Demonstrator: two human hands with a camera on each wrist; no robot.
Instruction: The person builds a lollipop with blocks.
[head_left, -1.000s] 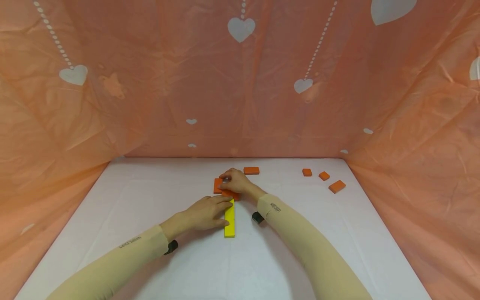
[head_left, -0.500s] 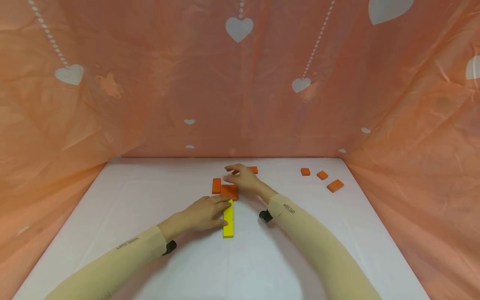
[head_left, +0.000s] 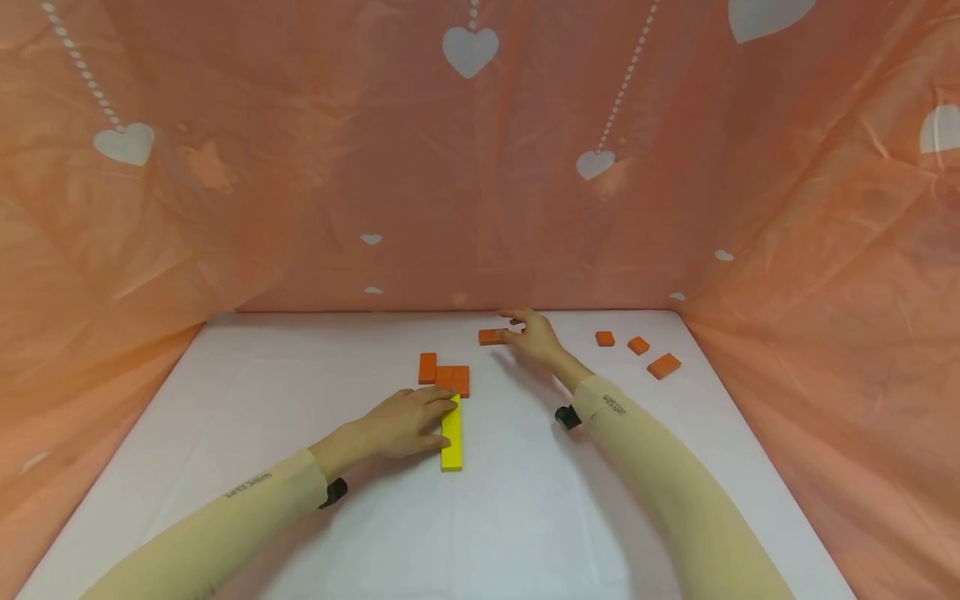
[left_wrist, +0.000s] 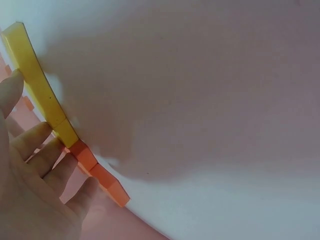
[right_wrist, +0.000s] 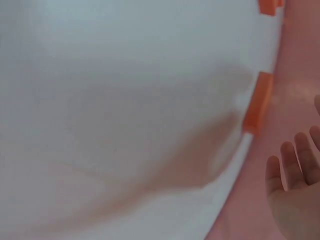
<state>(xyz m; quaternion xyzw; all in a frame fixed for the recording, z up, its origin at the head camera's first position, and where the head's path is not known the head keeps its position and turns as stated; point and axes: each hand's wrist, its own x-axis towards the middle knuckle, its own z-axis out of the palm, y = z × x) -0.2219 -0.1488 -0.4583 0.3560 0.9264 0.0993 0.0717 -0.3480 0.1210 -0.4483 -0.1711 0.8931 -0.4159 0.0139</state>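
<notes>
My left hand [head_left: 397,423] lies with relaxed, extended fingers across the long yellow block [head_left: 452,442], fingertips near its far end and thumb lower down. In the left wrist view, a seam crosses the yellow block [left_wrist: 37,75] close to the orange blocks [left_wrist: 100,175] that adjoin it. Orange pieces [head_left: 453,382] sit at its far end, with an upright-lying orange block [head_left: 427,368] at their left. My right hand [head_left: 537,340] hovers with spread fingers by another orange block [head_left: 492,337] at the back; in the right wrist view, a gap separates that block [right_wrist: 258,104] from the fingers.
Two small orange pieces [head_left: 605,339] [head_left: 638,345] and a larger orange block [head_left: 663,366] lie at the back right of the white tabletop [head_left: 510,525]. A pink curtain [head_left: 465,183] with hearts hangs behind and along both sides.
My right hand has left the orange pieces by the yellow block and moved right and back to the single orange block. The left hand stays on the yellow block.
</notes>
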